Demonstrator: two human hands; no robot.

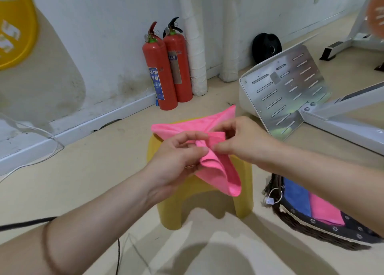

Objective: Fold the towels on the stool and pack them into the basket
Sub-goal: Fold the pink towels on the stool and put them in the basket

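Left hand (174, 162) and right hand (243, 141), both pinching pink towel (220, 175) above stool (197, 197). Soft, light, limp; expect sagging. Take hold at corners for square folds.

Bright pink towel (216, 170) is bunched and half folded, pinched by the left hand (176, 162) and right hand (241, 141) over the yellow plastic stool (199, 200). The dark wicker basket (311, 233) sits on the floor just right of it, with a blue towel (296, 197) and a second pink one (324, 212) folded flat inside.
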